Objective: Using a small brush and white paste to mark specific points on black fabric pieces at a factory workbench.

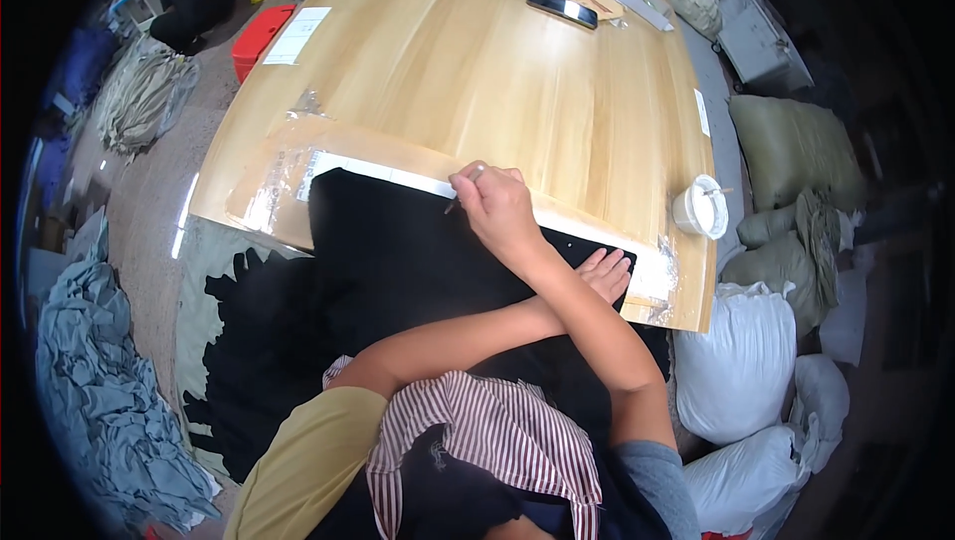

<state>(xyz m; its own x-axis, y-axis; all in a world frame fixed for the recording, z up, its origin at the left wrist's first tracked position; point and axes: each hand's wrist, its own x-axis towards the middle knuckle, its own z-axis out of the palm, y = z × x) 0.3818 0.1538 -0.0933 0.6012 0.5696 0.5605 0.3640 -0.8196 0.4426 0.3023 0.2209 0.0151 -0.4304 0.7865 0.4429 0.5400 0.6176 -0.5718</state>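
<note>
My forearms cross over a piece of black fabric (398, 242) that lies on the near edge of the wooden table. Reaching across to the right, my left hand (605, 276) rests flat on the fabric's right end, fingers spread. My right hand (494, 207) is farther left, closed round a thin stick (451, 207) whose dark tip points down at the fabric near its far edge. A small white dot (569, 244) shows on the fabric between the two hands. Beneath the fabric's far edge runs a white strip (383, 170) taped to the table.
A white cup (700, 208) with a stick in it stands at the table's right edge. A phone (562, 9) lies at the far end of the table (418, 63). More black fabric (264, 341) hangs nearer me. White sacks (736, 361) sit right; grey-blue cloth (104, 381) is heaped left.
</note>
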